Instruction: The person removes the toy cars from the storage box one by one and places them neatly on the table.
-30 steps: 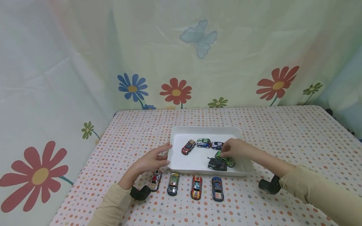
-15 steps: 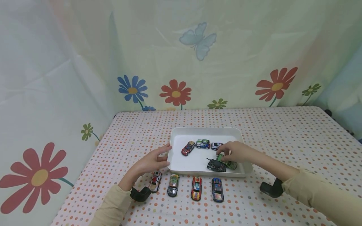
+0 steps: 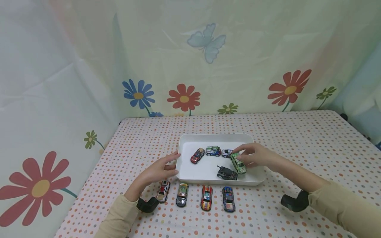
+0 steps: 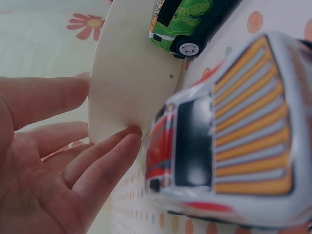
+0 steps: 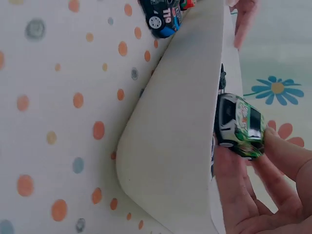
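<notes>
My right hand (image 3: 257, 155) pinches a green toy car (image 3: 238, 164) between thumb and fingers, inside the right end of the white tray (image 3: 190, 181). In the right wrist view, the green car shows tilted just past the tray's rim. Beside it lies a black toy vehicle (image 3: 227, 173) with a thin barrel. Fairly straight fingers of my left hand (image 3: 157, 170) touch the tray's left end wall, as the left wrist view also shows. Nearest that hand on the table is a white and red toy car (image 3: 163, 191).
Along the tray's back lie a red toy car (image 3: 197, 155), a white, green and blue one (image 3: 213, 151) and a partly hidden white one (image 3: 226, 153). In front of the tray stand a green-and-black car (image 3: 182, 195), a red-and-yellow car (image 3: 206, 198) and a blue car (image 3: 229, 199).
My right hand has moved slightly right and turned the green car more upright, away from the black vehicle it lay against. The left hand stays at the tray.
</notes>
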### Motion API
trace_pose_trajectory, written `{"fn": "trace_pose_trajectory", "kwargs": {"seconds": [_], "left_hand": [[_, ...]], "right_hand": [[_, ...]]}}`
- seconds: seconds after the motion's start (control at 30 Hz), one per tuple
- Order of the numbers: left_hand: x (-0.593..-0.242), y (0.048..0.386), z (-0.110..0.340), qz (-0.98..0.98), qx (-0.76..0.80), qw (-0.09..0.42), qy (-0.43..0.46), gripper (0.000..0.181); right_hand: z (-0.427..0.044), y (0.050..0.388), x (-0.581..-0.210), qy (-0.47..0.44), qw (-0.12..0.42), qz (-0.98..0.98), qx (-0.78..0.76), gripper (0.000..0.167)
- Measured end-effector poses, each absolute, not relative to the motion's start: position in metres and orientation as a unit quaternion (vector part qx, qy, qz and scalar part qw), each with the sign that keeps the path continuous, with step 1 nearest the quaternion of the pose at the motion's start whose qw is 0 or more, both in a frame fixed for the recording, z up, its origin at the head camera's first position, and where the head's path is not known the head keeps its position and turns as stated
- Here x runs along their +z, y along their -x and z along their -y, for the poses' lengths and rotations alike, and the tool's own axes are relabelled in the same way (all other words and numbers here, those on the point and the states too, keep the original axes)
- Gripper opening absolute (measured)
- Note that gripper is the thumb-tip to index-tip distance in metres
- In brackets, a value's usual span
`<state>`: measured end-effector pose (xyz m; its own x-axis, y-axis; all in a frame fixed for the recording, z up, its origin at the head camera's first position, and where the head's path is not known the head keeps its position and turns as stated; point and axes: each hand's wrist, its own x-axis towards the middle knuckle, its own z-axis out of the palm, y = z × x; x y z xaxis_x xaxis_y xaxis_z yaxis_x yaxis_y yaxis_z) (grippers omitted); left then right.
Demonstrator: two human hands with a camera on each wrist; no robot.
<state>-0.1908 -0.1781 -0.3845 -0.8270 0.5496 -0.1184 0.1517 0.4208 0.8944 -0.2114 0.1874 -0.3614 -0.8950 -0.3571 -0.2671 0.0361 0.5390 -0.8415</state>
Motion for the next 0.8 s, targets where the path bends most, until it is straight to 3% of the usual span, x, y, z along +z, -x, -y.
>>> {"fn": "trace_pose_trajectory", "kwargs": {"seconds": [0.4,0.8], "left_hand": [[-0.387,0.191,0.177,-0.821,0.490,0.200,-0.214,0.062],[-0.387,0.191,0.178,-0.823,0.486,0.197,-0.220,0.061]], "right_hand": [[-0.201,0.168,-0.355,0.044,0.155,-0.845,-0.510,0.056],[-0.207,0.115,-0.363,0.039,0.188,-0.812,-0.551,0.049]]}}
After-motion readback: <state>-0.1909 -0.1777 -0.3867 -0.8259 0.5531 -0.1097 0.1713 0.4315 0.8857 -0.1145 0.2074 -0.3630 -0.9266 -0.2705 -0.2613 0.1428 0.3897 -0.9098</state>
